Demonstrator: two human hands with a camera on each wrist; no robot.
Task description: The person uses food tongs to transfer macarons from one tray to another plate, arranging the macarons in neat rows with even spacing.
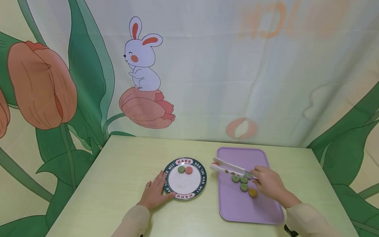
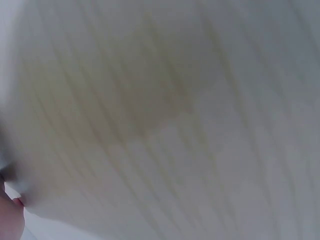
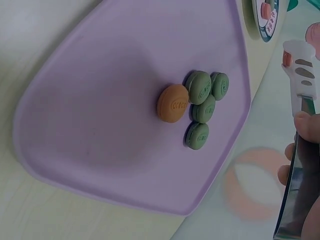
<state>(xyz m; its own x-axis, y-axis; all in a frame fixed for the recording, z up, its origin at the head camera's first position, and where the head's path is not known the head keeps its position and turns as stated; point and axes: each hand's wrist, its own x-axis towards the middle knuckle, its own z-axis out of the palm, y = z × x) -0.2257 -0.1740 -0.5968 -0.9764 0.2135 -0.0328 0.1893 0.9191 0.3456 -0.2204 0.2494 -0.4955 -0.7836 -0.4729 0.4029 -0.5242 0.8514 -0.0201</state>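
Note:
My right hand grips metal tongs with white tips, which reach left past the tray's edge. Between the tips sits a reddish-pink macaron, partly hidden by them. My left hand lies with fingers extended at the left rim of a round plate with a dark green lettered border. On that plate a green macaron and a pink macaron lie side by side. The purple tray bears several green macarons and one orange-yellow macaron, clustered together.
Plate and tray stand on a pale wood-grain table, with a strip of tabletop between them. Behind it hangs a cloth printed with tulips and a rabbit. The left wrist view shows mostly a blurred pale surface.

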